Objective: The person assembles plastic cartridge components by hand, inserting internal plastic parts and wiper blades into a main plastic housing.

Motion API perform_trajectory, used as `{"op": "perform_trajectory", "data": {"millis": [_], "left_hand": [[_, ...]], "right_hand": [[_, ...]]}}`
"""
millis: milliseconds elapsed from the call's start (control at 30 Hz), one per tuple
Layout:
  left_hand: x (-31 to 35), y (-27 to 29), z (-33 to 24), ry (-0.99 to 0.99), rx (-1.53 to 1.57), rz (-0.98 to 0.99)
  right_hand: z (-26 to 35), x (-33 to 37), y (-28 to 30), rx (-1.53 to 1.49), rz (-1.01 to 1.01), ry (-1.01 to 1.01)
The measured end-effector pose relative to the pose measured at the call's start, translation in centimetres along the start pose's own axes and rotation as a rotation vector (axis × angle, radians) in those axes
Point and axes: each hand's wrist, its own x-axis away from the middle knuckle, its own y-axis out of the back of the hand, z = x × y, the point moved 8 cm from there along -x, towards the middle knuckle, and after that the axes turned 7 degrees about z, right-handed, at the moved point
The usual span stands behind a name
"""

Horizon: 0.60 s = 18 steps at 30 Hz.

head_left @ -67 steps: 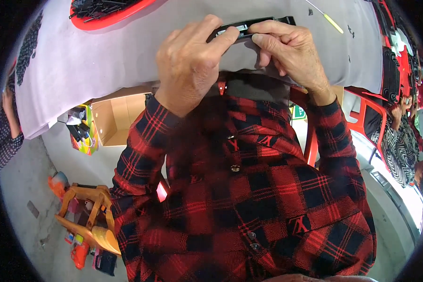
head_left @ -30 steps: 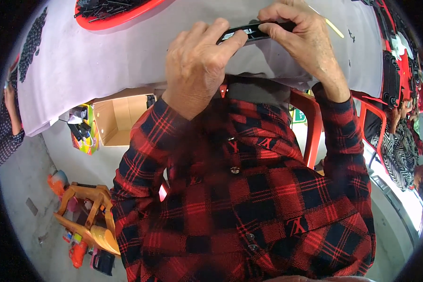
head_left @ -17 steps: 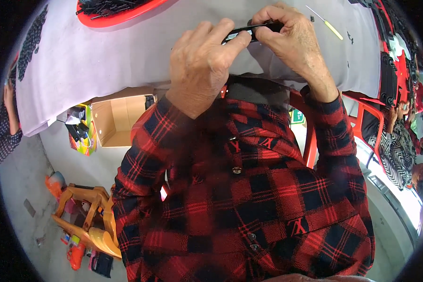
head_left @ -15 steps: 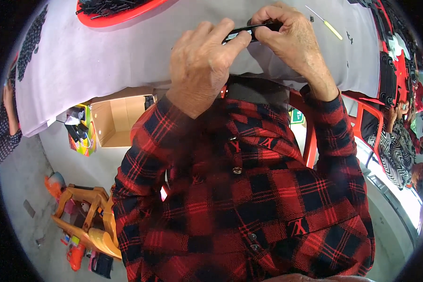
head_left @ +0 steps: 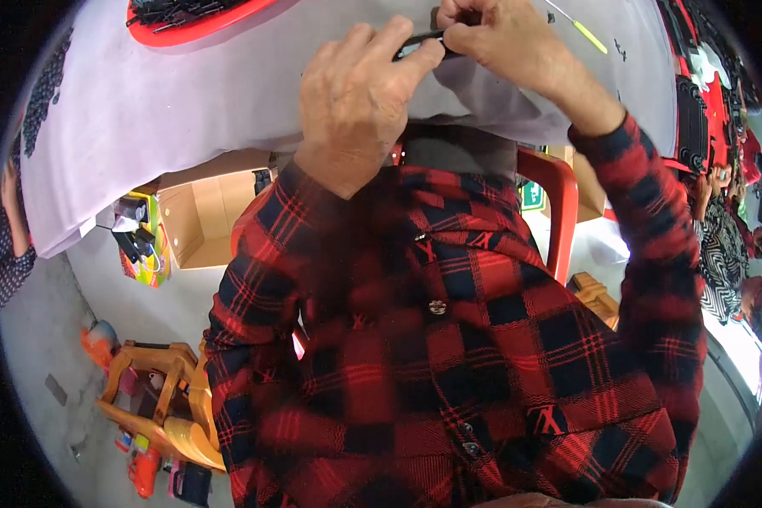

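Observation:
My left hand [head_left: 356,102] is closed around a slim black plastic part [head_left: 417,42] with a pale strip on its face. Its fingers cover much of the part, so its exact kind cannot be made out. My right hand [head_left: 516,42] is at the part's right end, thumb and fingers pinched together. Whatever is between those fingertips is hidden. Both hands are above the grey-white cloth on the table. To the right of my right hand lies a screwdriver [head_left: 589,36] with a yellow handle.
A red tray [head_left: 169,38] of thin black pieces stands at the far left of the cloth-covered table [head_left: 186,102]. Small black bits [head_left: 621,49] lie by the screwdriver. Below the table are an open cardboard box [head_left: 199,220] and a red chair [head_left: 560,212]. Other people sit at both sides.
My right hand has shifted slightly up and left along the part, its elbow swinging out to the right. My left hand keeps hold of the part. The view has shifted slightly.

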Motion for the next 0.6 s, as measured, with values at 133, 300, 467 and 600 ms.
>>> {"op": "perform_trajectory", "data": {"millis": [133, 300, 467, 600], "left_hand": [[-0.3, 2.3, -1.6, -0.080, 0.161, -0.104], [0.8, 2.0, 0.4, -0.180, 0.320, -0.402], [-1.4, 0.4, -1.0, -0.016, 0.074, 0.047], [-0.6, 2.4, -1.2, -0.140, 0.297, -0.258]], "right_hand": [[-0.6, -0.6, -0.1, -0.040, 0.102, -0.011], [2.2, -1.2, -1.5, -0.017, 0.120, -0.062], [-0.9, -1.0, -0.4, -0.046, 0.088, -0.090], [-0.3, -0.9, -0.3, 0.018, 0.067, -0.123]]}}
